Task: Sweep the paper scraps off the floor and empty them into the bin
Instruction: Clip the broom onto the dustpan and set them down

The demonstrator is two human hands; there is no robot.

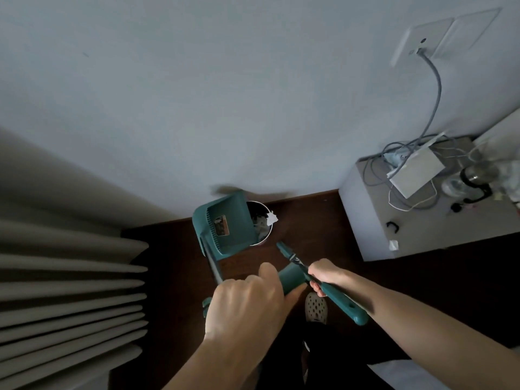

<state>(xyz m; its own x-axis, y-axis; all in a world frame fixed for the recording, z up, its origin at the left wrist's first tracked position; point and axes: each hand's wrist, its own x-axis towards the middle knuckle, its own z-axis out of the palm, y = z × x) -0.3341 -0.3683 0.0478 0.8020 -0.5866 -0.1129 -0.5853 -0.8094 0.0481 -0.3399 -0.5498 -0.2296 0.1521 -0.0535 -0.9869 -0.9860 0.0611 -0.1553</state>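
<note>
A teal dustpan (225, 225) is tilted up over the left side of a small round bin (263, 220) that stands against the wall. White paper scraps (271, 218) lie in the bin and at its rim. My left hand (244, 302) is closed around the dustpan's long handle. My right hand (323, 277) grips the teal broom handle (337, 298), which slants from lower right up toward the bin. The broom's head is mostly hidden behind my hands.
Beige curtain folds (70, 291) hang on the left. A grey cabinet (408, 220) at the right carries a white box, tangled cables and a glass kettle. The floor (309, 220) is dark wood. A perforated shoe (316, 306) shows below my right hand.
</note>
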